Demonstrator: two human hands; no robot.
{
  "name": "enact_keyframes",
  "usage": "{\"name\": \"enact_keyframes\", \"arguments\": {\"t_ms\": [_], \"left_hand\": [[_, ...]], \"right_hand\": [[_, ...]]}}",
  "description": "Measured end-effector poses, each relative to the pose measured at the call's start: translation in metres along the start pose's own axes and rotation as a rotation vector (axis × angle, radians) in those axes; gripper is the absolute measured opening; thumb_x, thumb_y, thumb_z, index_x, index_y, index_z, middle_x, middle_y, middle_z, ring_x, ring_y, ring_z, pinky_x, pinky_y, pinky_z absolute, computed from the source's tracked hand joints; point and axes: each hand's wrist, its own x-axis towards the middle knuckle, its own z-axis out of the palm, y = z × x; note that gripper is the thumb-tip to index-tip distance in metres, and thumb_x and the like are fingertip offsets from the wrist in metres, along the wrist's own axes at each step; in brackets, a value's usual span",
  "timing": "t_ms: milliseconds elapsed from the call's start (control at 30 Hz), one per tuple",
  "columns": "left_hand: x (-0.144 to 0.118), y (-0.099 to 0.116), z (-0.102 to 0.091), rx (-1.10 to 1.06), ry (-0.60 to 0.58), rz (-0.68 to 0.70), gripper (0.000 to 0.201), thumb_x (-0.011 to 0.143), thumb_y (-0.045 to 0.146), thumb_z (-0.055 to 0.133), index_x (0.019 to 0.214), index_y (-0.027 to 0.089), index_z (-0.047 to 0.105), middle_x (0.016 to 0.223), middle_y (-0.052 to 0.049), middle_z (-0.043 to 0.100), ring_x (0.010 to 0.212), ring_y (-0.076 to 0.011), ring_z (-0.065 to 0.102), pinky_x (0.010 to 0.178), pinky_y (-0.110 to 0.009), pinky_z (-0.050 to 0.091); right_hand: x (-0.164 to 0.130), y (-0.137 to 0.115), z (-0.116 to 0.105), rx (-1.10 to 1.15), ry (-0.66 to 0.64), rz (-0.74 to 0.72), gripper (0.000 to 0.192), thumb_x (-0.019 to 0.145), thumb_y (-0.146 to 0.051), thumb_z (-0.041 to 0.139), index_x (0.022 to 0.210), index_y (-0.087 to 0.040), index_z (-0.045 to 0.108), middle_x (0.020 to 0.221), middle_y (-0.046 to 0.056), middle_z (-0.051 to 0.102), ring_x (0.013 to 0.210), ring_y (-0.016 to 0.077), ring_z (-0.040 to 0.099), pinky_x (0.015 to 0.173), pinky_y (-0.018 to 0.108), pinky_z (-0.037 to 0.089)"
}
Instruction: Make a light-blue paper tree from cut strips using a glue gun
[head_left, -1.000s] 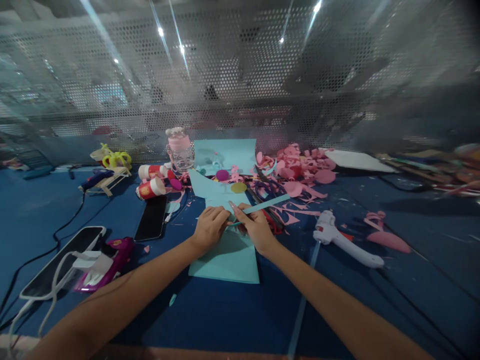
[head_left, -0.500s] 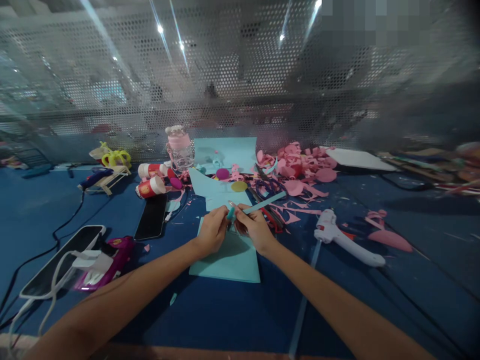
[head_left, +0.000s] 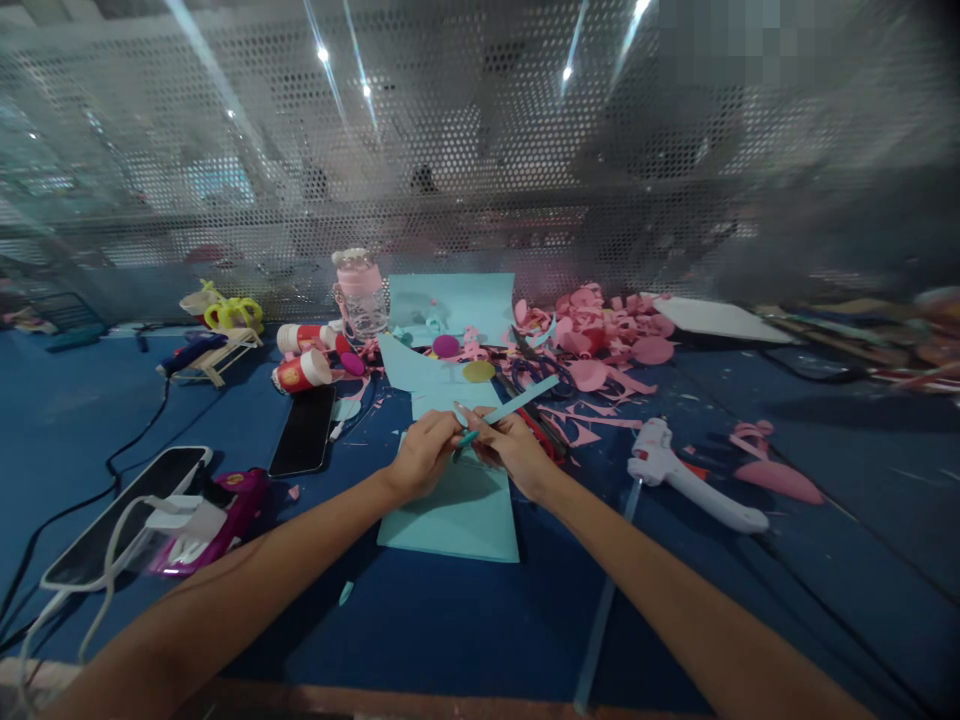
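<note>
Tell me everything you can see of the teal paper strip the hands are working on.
The teal paper strip is a narrow, flat band that looks like thin card, the same colour as the teal sheet lying under the hands. Its near end is pinched between the left hand and the right hand, where it seems curled or rolled; fingers hide the detail. The free end slants up and away to the right, lifted off the blue table, over pink scraps.

Beside the glue gun (head_left: 694, 480): two phones (head_left: 304, 430) (head_left: 120, 515), two red-and-white cups (head_left: 302, 372) (head_left: 304, 340), one bottle (head_left: 358, 297), two hands (head_left: 421, 455) (head_left: 514, 450).
</note>
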Motion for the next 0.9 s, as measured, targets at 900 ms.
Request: {"name": "enact_keyframes", "arguments": {"t_ms": [900], "left_hand": [[-0.0013,0.0005,0.0016,-0.016,0.056,0.088,0.025,0.091,0.030,0.031,0.076,0.016,0.046,0.070,-0.003,0.052,0.064,-0.0116,0.045,0.058,-0.022,0.037]], "right_hand": [[-0.0015,-0.0076,-0.0010,-0.020,-0.065,0.133,0.039,0.062,-0.044,0.067,0.053,-0.017,0.041,0.041,-0.010,0.028,0.034,0.0013,0.019,0.038,0.021,0.009]]}}
